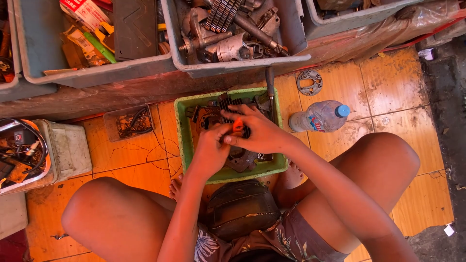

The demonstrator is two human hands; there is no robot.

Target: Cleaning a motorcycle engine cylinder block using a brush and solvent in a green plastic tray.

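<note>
You are wearing dark shorts [286, 237] printed with pale leaves and flowers, the fabric showing at both thighs. Your arms are going bare, with no sleeves, gloves, watch or rings on the left hand [209, 151] or the right hand [259, 133]. Your knees and your foot [175, 187] are going bare as well.

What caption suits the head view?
Both hands, left and right, grip an orange tool over engine parts in a green tray.
</note>
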